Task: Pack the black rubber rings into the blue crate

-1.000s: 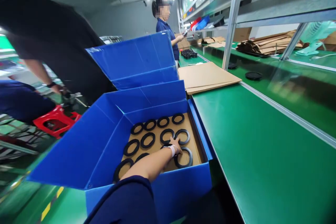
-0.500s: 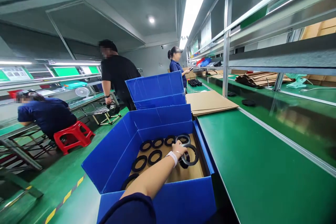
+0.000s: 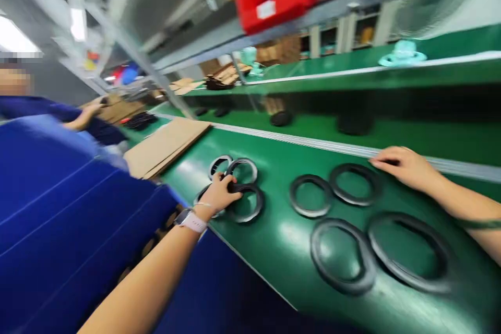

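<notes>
Over the left part of the green table [image 3: 274, 250], my left hand [image 3: 221, 193], with a watch on its wrist, has its fingers closed where several black rings [image 3: 256, 203] meet. These rings fan out around the fingers. My right hand [image 3: 405, 164] hovers at the table's far side with thumb and fingertips together; I see nothing in them. Closest to it lies a black ring [image 3: 336, 188]. More black rings lie flat nearby, among them a ring [image 3: 316, 258] and a large-looking near ring [image 3: 376, 250].
A blue box [image 3: 50, 219] with raised flaps stands at the left, against the table edge. Flat cardboard sheets [image 3: 168, 143] lie farther back. A red bin [image 3: 250, 10] sits on the shelf above. A co-worker's arm [image 3: 84, 115] shows at the left.
My view has swung right from the blue box to the table. My left hand has moved out of the box with black rings in it. My right hand has come into view.
</notes>
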A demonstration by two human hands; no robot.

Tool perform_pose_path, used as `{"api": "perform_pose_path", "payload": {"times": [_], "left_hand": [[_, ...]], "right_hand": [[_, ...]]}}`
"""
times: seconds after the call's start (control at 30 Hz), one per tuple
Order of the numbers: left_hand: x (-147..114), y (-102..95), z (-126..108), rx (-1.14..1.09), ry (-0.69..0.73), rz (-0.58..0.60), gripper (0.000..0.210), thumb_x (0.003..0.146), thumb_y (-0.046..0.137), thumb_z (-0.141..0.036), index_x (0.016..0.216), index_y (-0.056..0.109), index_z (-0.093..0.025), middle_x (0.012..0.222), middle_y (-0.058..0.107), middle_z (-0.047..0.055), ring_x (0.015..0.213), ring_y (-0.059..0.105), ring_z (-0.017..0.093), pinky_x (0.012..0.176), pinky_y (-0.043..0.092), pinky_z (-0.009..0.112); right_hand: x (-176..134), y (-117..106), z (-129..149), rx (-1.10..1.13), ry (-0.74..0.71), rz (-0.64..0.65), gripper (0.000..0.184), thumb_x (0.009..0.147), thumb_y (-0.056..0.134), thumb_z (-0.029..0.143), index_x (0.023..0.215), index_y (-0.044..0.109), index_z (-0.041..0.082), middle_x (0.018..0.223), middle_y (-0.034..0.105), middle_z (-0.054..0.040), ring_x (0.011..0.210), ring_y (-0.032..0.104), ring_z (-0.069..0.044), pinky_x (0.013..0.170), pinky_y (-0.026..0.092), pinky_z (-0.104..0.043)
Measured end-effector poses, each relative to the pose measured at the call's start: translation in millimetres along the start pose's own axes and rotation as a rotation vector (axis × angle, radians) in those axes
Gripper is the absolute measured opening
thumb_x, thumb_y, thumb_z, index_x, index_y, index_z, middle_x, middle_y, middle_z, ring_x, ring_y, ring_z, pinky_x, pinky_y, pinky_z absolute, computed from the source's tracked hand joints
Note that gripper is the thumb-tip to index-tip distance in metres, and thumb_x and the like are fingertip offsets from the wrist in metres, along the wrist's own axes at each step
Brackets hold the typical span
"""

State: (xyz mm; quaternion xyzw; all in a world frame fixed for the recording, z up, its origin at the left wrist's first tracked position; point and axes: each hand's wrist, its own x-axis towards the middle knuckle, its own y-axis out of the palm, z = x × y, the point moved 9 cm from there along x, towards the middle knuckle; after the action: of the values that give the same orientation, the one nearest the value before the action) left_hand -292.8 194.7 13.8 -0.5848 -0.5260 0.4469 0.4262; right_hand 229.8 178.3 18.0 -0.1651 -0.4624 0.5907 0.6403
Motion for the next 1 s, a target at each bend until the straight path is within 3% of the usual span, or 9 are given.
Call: {"api": "perform_pose_path", "payload": {"times": [0.13, 0.2, 0.33, 0.43, 0.53, 0.67, 0.8, 0.9, 1.0], "left_hand": [[41, 33.3, -43, 0.105, 0.176, 0.104, 0.075, 0.073, 0.071, -0.061, 0.137, 0.052, -0.029, 0.146, 0.027, 0.011, 0.139, 0.036, 0.037, 0.118, 0.033, 0.049], [56, 40.0, -63, 0.149, 0.249, 0.125, 0.078, 0.074, 0.068, -0.062, 0.142, 0.048, -0.029, 0.148, 0.023, 0.012, 0.144, 0.028, 0.037, 0.119, 0.032, 0.05], [75, 50.0, -110, 0.173, 0.39, 0.19, 0.079, 0.075, 0.063, -0.062, 0.145, 0.045, -0.031, 0.154, 0.015, 0.01, 0.149, 0.018, 0.036, 0.114, 0.041, 0.048], [72, 56.0, -151, 0.12, 0.498, 0.263, 0.077, 0.073, 0.064, -0.059, 0.144, 0.048, -0.034, 0.159, 0.009, 0.003, 0.147, 0.022, 0.037, 0.094, 0.056, 0.041], [58, 60.6, -189, 0.062, 0.578, 0.327, 0.075, 0.068, 0.069, -0.052, 0.14, 0.051, -0.039, 0.161, 0.008, -0.006, 0.144, 0.028, 0.036, 0.079, 0.061, 0.034], [38, 68.4, -224, 0.02, 0.65, 0.38, 0.079, 0.065, 0.077, -0.053, 0.139, 0.052, -0.04, 0.163, 0.002, -0.009, 0.146, 0.026, 0.036, 0.093, 0.059, 0.038], [25, 72.3, -250, 0.006, 0.723, 0.328, 0.09, 0.065, 0.086, -0.048, 0.145, 0.046, -0.037, 0.164, 0.005, -0.003, 0.148, 0.023, 0.036, 0.121, 0.034, 0.045], [15, 71.7, -264, -0.061, 0.677, 0.265, 0.104, 0.064, 0.091, -0.045, 0.152, 0.038, -0.031, 0.162, 0.015, 0.008, 0.144, 0.031, 0.037, 0.121, 0.032, 0.045], [-1, 70.6, -271, -0.091, 0.544, 0.171, 0.107, 0.06, 0.092, -0.056, 0.151, 0.041, -0.028, 0.158, 0.02, 0.015, 0.134, 0.044, 0.042, 0.114, 0.042, 0.049]], "right_hand": [[-18, 3, -23, 0.087, -0.006, -0.01, 0.017, 0.096, 0.063, 0.028, 0.098, 0.076, 0.017, 0.1, 0.067, -0.009, 0.098, 0.059, -0.026, 0.093, 0.045, -0.043], [-12, 3, -2, 0.183, -0.127, -0.032, 0.022, 0.095, 0.067, 0.032, 0.109, 0.074, 0.017, 0.111, 0.066, -0.0085, 0.109, 0.057, -0.027, 0.102, 0.043, -0.043], [-21, 20, 60, 0.2, -0.324, 0.274, 0.052, 0.093, 0.077, 0.041, 0.139, 0.059, 0.026, 0.148, 0.042, -0.008, 0.142, 0.028, -0.032, 0.117, 0.026, -0.051], [-46, 29, 99, 0.111, -0.452, 0.436, 0.067, 0.088, 0.083, 0.05, 0.145, 0.052, 0.032, 0.157, 0.027, -0.0059, 0.147, 0.009, -0.038, 0.118, 0.011, -0.063], [-68, 32, 123, 0.088, -0.53, 0.532, 0.069, 0.087, 0.082, 0.056, 0.143, 0.055, 0.029, 0.158, 0.024, -0.0054, 0.147, 0.006, -0.038, 0.119, 0.005, -0.066], [-79, 29, 124, 0.09, -0.43, 0.751, 0.05, 0.083, 0.088, 0.046, 0.123, 0.069, 0.023, 0.144, 0.048, -0.0066, 0.148, 0.006, -0.037, 0.121, 0.009, -0.065], [-77, 6, 109, 0.11, -0.315, 0.84, 0.039, 0.085, 0.087, 0.037, 0.119, 0.071, 0.025, 0.128, 0.06, -0.0042, 0.147, 0.014, -0.035, 0.123, 0.02, -0.055], [-85, -6, 94, 0.09, -0.272, 0.839, 0.042, 0.089, 0.08, 0.04, 0.129, 0.067, 0.032, 0.128, 0.06, -0.0037, 0.144, 0.025, -0.033, 0.115, 0.038, -0.051], [-77, -6, 84, 0.057, -0.268, 0.684, 0.034, 0.092, 0.069, 0.053, 0.125, 0.068, 0.044, 0.125, 0.061, -0.0066, 0.136, 0.041, -0.029, 0.102, 0.049, -0.047]]}}
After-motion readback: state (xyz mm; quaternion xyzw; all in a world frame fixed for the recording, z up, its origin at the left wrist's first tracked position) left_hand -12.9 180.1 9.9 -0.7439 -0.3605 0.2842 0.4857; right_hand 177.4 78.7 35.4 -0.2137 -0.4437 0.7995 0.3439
